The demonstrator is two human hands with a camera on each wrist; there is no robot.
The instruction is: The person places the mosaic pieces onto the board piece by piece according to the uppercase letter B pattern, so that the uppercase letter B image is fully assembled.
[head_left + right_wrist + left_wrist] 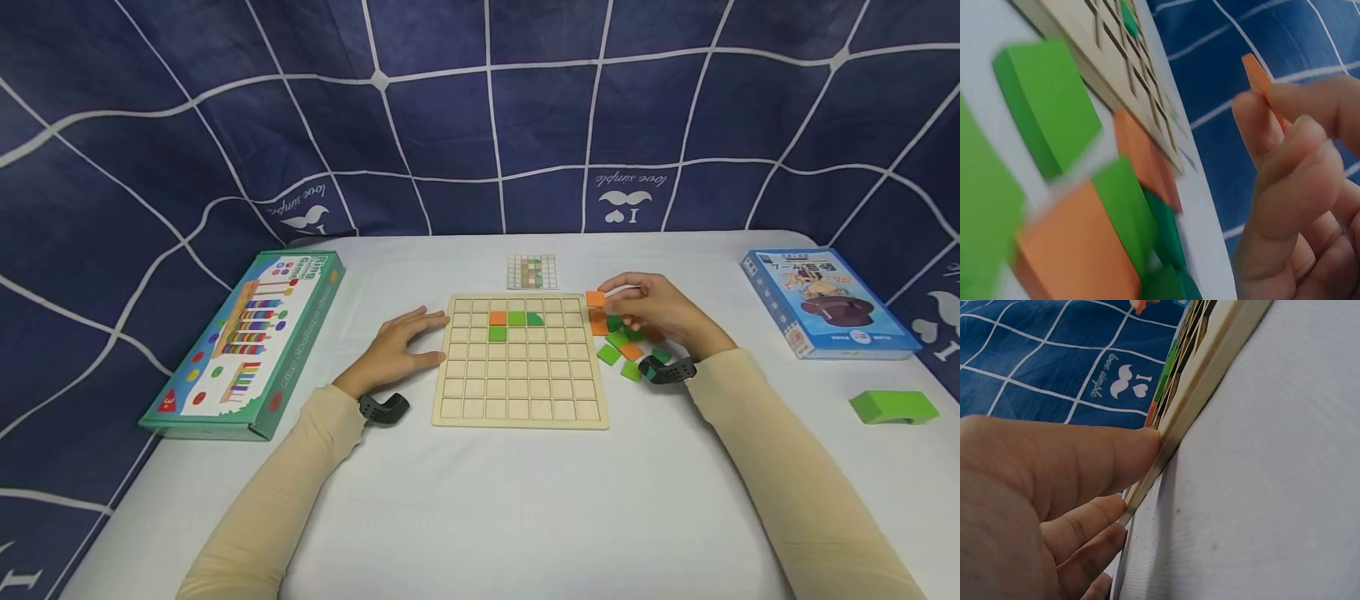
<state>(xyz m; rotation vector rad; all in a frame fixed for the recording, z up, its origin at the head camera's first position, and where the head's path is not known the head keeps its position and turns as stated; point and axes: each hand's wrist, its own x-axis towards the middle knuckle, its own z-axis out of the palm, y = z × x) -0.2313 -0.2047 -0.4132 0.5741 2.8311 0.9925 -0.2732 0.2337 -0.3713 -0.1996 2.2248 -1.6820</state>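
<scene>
A wooden grid board (517,367) lies flat on the white table. In its upper rows sit an orange square tile (498,318), two light green tiles (517,318) and a dark green rounded tile (535,319). My left hand (397,350) touches the board's left edge, its fingers extended; the left wrist view shows the thumb (1129,453) against that edge. Beyond the board's upper right corner, my right hand (656,310) pinches an orange tile (1257,75) between thumb and finger, raised above a loose pile of green and orange tiles (617,339).
Behind the board lies a small pattern card (532,272) with a printed coloured grid. A green game box (251,342) stands at the left, a blue box (828,302) at the right. Nearer on the right is a green arched block (894,407). A dark blue checked cloth hangs behind.
</scene>
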